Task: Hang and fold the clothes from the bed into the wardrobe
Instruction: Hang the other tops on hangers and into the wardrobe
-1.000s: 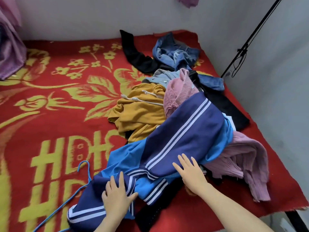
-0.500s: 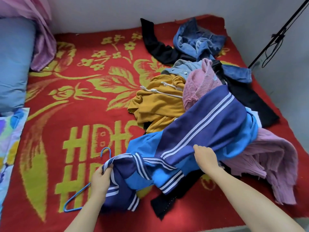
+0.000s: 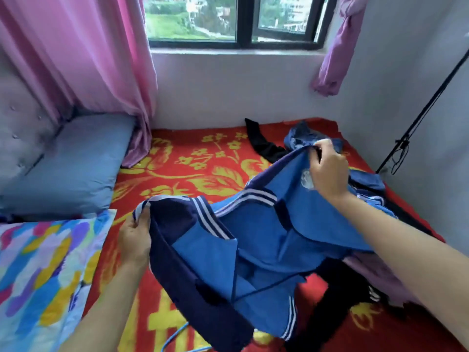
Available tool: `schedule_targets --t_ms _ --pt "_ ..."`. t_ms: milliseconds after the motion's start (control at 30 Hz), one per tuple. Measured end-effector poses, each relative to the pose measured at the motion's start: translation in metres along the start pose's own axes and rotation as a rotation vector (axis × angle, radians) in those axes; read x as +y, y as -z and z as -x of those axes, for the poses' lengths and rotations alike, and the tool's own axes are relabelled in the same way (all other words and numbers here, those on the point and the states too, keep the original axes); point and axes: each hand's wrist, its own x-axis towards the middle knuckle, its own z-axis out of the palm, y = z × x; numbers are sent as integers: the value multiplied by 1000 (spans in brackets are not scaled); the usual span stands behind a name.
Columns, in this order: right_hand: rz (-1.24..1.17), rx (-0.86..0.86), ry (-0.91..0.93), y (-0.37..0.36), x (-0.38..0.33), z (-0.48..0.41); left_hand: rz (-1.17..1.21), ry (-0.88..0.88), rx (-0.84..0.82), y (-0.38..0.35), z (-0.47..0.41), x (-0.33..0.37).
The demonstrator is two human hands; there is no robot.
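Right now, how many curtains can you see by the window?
2. A pink curtain hangs left of the window; a purple curtain hangs bunched up on its right. More could lie outside the frame.

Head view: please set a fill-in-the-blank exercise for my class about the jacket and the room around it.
1. The left hand and the right hand hold up a ___ jacket with white stripes.
2. The bed cover below it is ___ with yellow flowers.
3. The curtain left of the window is ___.
Missing words: blue; red; pink.
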Motion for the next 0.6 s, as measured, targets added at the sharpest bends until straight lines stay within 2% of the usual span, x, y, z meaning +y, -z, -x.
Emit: schedule_targets --t_ms 67,167,400,500,600 --pt "-45 102 -5 20 -50 -20 24 -95 7 21 -17 33" --pt "-111 153 -59 42 -111 -29 72 -244 32 72 -38 87" --pt "-283 161 -510 44 -131 -2 -107 -387 126 171 -71 119" --pt "-362 142 -520 39 -150 5 -180 -455 192 215 -81 129" --pt "-396 119 -424 38 -172 4 -136 -527 269 251 -83 146"
